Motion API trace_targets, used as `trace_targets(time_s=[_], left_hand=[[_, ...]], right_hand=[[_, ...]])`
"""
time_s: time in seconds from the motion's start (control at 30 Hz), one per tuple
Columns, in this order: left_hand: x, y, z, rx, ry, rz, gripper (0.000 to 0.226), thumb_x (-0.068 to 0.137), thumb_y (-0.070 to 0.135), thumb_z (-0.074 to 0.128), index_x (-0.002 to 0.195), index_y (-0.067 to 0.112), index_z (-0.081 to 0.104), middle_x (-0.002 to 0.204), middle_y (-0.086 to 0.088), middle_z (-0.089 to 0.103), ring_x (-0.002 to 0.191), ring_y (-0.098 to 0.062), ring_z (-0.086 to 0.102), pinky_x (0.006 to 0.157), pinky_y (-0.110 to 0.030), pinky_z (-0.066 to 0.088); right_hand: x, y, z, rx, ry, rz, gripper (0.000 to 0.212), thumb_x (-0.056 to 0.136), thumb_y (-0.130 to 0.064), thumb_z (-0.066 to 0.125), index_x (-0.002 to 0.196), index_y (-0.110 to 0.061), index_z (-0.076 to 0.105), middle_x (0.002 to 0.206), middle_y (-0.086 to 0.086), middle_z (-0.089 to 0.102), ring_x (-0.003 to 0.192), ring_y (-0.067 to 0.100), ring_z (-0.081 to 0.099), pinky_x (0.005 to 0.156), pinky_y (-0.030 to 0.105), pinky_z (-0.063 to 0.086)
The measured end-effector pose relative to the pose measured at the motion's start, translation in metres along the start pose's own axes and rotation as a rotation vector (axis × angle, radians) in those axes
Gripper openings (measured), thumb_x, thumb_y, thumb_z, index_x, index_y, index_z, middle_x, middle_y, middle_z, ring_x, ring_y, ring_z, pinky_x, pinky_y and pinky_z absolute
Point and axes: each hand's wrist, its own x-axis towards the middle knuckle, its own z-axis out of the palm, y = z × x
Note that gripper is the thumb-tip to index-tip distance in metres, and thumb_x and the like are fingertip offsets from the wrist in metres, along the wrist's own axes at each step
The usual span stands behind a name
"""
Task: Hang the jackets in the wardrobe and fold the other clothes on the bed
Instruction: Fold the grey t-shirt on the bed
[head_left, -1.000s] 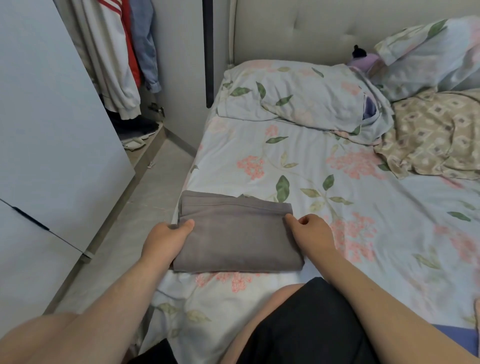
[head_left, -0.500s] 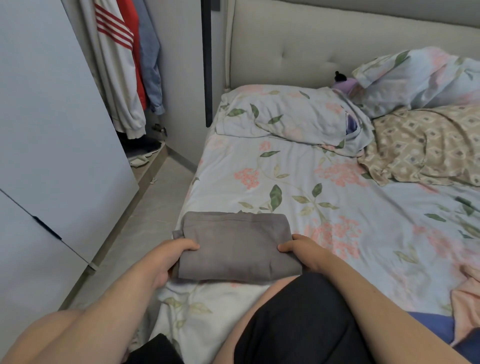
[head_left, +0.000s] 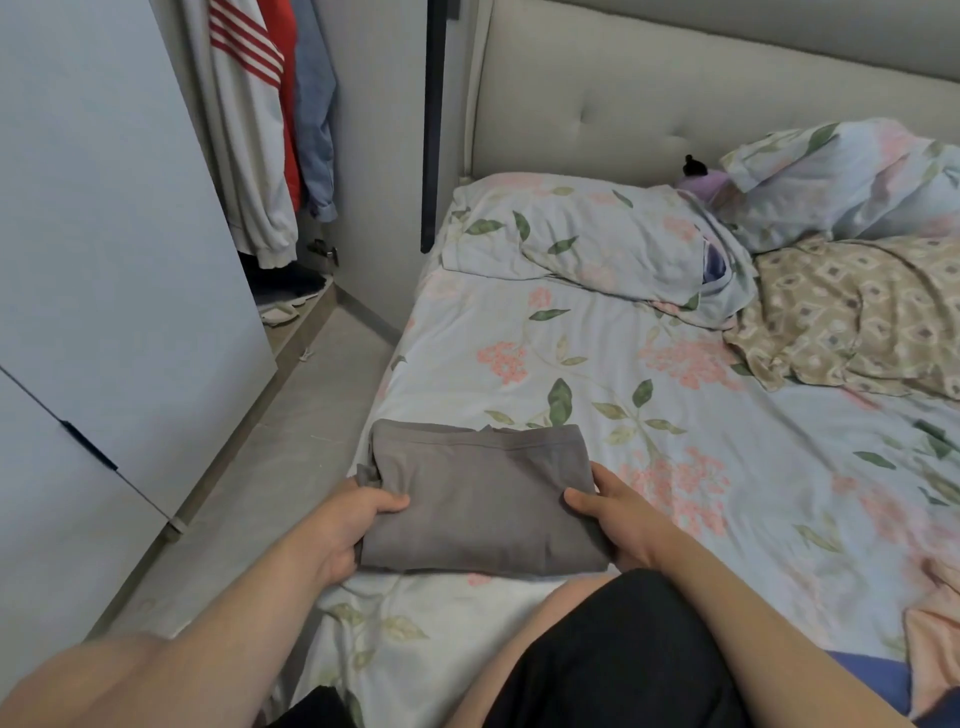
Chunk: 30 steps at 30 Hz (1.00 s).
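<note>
Left hand (head_left: 345, 525), right hand (head_left: 621, 512) — thumbs atop, gripping folded grey garment (head_left: 480, 501).

Grey garment (head_left: 483, 499), floral sheet (head_left: 597, 364)

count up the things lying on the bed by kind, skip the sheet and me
floral pillows: 2
beige patterned bedding: 1
folded grey garment: 1
loose garments at the right edge, peach garment and blue garment: 2
purple toy by the headboard: 1
total: 7
</note>
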Motion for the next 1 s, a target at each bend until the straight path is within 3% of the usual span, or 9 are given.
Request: trace_targets(time_s=[0.13,0.23,0.4,0.53,0.67,0.77,0.87,1.0], left_hand=[[0.011,0.020,0.001,0.046,0.043,0.145,0.031,0.080,-0.012,0.067,0.100,0.011,0.063,0.081,-0.004,0.076,0.073,-0.022,0.073,0.066,-0.032,0.055],[0.029,0.042,-0.005,0.046,0.066,0.199,0.032,0.077,-0.010,0.071,0.098,0.012,0.062,0.092,-0.007,0.075,0.082,-0.023,0.072,0.072,-0.035,0.056],[0.066,0.072,-0.012,0.090,0.094,0.254,0.028,0.074,-0.004,0.077,0.088,0.015,0.062,0.081,0.000,0.075,0.072,-0.015,0.073,0.064,-0.029,0.052],[0.098,0.086,-0.010,0.215,0.173,0.266,0.024,0.075,0.006,0.079,0.086,0.017,0.062,0.087,-0.002,0.072,0.081,-0.021,0.067,0.076,-0.036,0.052],[0.130,0.096,0.002,0.252,0.159,0.212,0.022,0.076,0.008,0.079,0.090,0.015,0.063,0.082,0.001,0.071,0.077,-0.017,0.067,0.066,-0.030,0.049],[0.149,0.104,0.005,0.230,0.062,0.102,0.020,0.075,0.017,0.083,0.091,0.019,0.071,0.081,0.006,0.076,0.076,-0.013,0.072,0.071,-0.032,0.054],[0.151,0.107,-0.002,0.174,0.013,-0.010,0.017,0.076,0.016,0.082,0.091,0.019,0.075,0.087,0.001,0.077,0.079,-0.016,0.074,0.074,-0.034,0.054],[0.137,0.126,-0.023,0.107,0.061,-0.095,0.013,0.078,0.004,0.077,0.087,0.013,0.075,0.086,-0.007,0.077,0.075,-0.021,0.074,0.064,-0.031,0.054]], right_hand=[[0.002,-0.017,0.009,0.006,0.027,-0.086,0.036,0.097,-0.009,0.059,0.125,-0.032,0.055,0.113,0.001,0.073,0.100,0.025,0.071,0.082,0.041,0.059],[0.012,-0.032,0.014,-0.017,0.030,-0.151,0.035,0.097,-0.012,0.057,0.122,-0.036,0.057,0.114,-0.001,0.073,0.103,0.025,0.071,0.082,0.041,0.058],[0.050,-0.049,0.028,-0.088,0.084,-0.193,0.036,0.095,-0.019,0.060,0.123,-0.040,0.058,0.118,-0.004,0.071,0.107,0.021,0.069,0.090,0.043,0.055],[0.081,-0.049,0.042,-0.120,0.155,-0.168,0.036,0.098,-0.019,0.059,0.121,-0.046,0.059,0.118,-0.011,0.070,0.107,0.014,0.069,0.084,0.031,0.059],[0.102,-0.047,0.046,-0.071,0.257,-0.111,0.035,0.095,-0.017,0.062,0.118,-0.044,0.063,0.113,-0.010,0.072,0.100,0.013,0.071,0.074,0.023,0.059],[0.115,-0.052,0.047,-0.056,0.340,-0.084,0.031,0.095,-0.016,0.063,0.118,-0.037,0.065,0.109,-0.009,0.074,0.097,0.012,0.072,0.070,0.021,0.058],[0.119,-0.060,0.049,-0.041,0.393,-0.053,0.028,0.095,-0.017,0.062,0.119,-0.033,0.065,0.108,-0.007,0.074,0.097,0.014,0.072,0.074,0.029,0.059],[0.107,-0.088,0.064,-0.012,0.362,-0.001,0.029,0.096,-0.016,0.060,0.118,-0.034,0.066,0.110,-0.003,0.074,0.098,0.018,0.072,0.072,0.032,0.059]])
